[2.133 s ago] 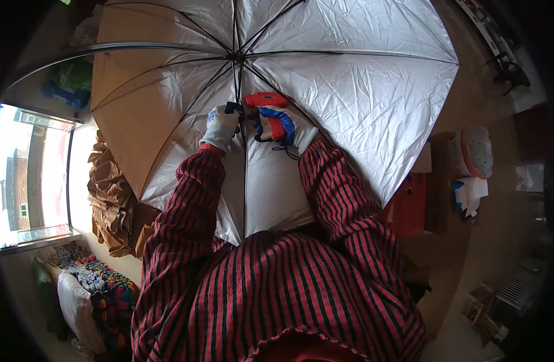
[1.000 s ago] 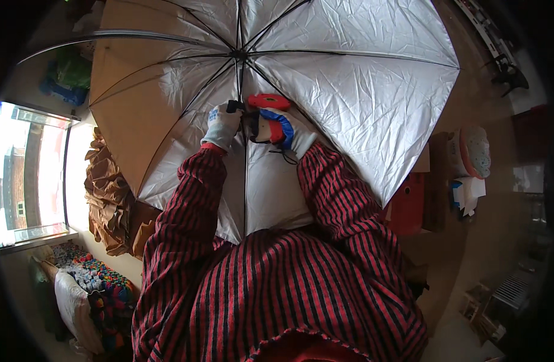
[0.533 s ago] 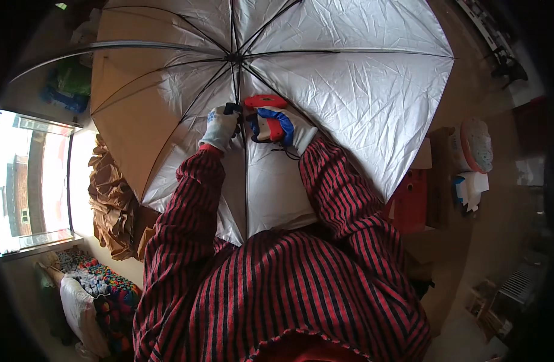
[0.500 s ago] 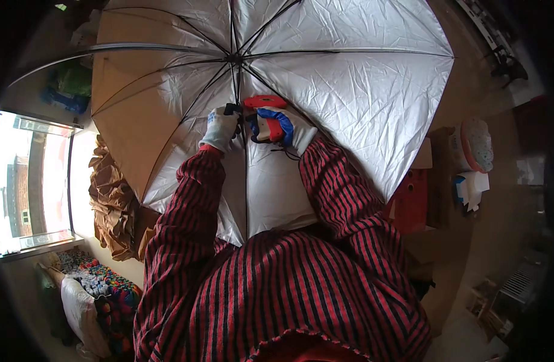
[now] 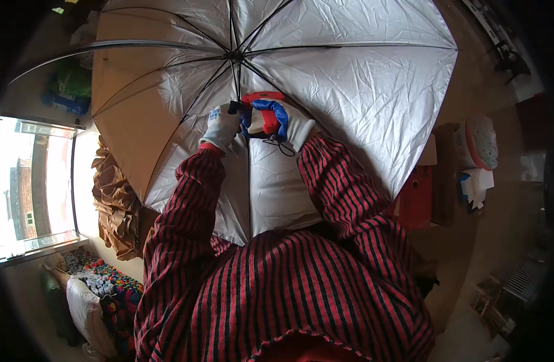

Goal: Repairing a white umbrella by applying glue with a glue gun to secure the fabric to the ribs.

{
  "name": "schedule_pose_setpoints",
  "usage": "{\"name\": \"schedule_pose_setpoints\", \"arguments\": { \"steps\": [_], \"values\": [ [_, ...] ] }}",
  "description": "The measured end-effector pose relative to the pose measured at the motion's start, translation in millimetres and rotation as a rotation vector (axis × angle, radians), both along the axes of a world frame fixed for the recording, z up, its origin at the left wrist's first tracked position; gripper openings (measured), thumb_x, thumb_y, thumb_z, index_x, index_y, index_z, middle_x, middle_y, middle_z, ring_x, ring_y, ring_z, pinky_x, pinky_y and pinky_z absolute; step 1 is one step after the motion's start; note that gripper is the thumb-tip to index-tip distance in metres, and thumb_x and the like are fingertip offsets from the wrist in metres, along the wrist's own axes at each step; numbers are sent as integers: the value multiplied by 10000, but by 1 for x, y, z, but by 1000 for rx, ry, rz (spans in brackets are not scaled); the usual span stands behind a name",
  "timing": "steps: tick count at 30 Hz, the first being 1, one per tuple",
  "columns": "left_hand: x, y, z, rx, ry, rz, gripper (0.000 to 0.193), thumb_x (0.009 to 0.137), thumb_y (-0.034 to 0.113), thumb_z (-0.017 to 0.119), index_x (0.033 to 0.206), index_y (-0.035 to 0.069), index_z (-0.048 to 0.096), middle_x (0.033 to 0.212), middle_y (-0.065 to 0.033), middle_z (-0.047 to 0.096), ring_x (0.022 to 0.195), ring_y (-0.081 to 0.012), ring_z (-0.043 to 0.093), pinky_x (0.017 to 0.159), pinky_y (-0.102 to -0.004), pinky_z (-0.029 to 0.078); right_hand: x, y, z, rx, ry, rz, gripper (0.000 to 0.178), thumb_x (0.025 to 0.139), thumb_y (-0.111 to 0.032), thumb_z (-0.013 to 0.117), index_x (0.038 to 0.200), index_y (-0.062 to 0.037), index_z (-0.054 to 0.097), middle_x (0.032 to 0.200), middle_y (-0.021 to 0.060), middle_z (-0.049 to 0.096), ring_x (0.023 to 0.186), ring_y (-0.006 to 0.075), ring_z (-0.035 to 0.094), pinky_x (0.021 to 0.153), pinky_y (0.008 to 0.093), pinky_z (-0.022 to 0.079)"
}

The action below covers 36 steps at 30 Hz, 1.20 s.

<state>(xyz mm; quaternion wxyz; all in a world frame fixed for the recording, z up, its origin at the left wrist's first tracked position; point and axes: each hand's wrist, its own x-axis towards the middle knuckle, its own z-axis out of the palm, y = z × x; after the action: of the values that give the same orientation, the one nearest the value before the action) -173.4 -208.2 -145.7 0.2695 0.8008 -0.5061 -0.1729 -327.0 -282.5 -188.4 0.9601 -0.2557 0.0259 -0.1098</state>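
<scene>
An opened umbrella (image 5: 373, 90) with a silvery lining spreads in front of me, its inside and dark ribs facing me. My left hand (image 5: 221, 123), in a pale glove with dark fingertips, is closed at a rib that runs down from the hub (image 5: 234, 56). Close beside it, my right hand (image 5: 276, 119), in a white, blue and red covering, is closed around a red, hard-looking object (image 5: 264, 96). That object's kind is unclear. A thin black cord (image 5: 283, 146) hangs in a loop below the right hand. The fingertips of both hands partly hide one another's work.
From the hub a long shaft (image 5: 138, 43) reaches left. Crumpled brown paper (image 5: 115, 205) and a bright window (image 5: 32, 187) are on the left, with a colourful knitted cover (image 5: 111, 280) below. On the right stand a red box (image 5: 416, 196) and a pink-rimmed tub (image 5: 479, 145).
My right hand has turned and moved left, up against my left hand. The cord loop now hangs lower and wider. The left hand has barely moved.
</scene>
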Motion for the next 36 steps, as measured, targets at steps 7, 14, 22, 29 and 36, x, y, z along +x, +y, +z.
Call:
{"name": "schedule_pose_setpoints", "arguments": {
  "steps": [7,14,22,29,36],
  "values": [
    [6,0,19,150,406,-152,122,827,102,580,878,27,663,660,-53,644,462,-139,589,397,-273,437,4,-23,-55,132,143,38,410,893,-266,522,1182,25,513,1100,139,629,978,243,625,909,364,468],
    [16,-1,16,156,441,-126,122,839,89,569,909,41,657,669,-44,646,441,-126,571,362,-274,415,15,-23,-56,-6,-35,118,374,891,-270,542,1150,0,543,1032,89,638,887,199,626,839,315,492],
    [24,-3,-12,98,379,-44,164,789,156,605,841,16,671,666,-95,655,527,-197,628,464,-331,487,-12,-11,-23,-82,68,-30,217,914,-215,508,1049,-60,579,928,40,648,764,155,625,699,287,503],
    [17,-5,-8,86,48,-29,272,748,274,585,845,43,691,773,-187,664,748,-328,655,688,-406,520,-8,15,6,46,183,-257,295,910,-216,527,1129,-24,570,985,89,650,869,208,649,747,349,539],
    [2,-4,-6,34,-205,31,308,751,315,564,872,63,694,864,-201,659,844,-354,638,754,-426,505,-14,1,-9,116,113,-215,330,906,-197,522,1161,10,551,1030,125,641,851,234,658,755,362,544]
  ]
}}
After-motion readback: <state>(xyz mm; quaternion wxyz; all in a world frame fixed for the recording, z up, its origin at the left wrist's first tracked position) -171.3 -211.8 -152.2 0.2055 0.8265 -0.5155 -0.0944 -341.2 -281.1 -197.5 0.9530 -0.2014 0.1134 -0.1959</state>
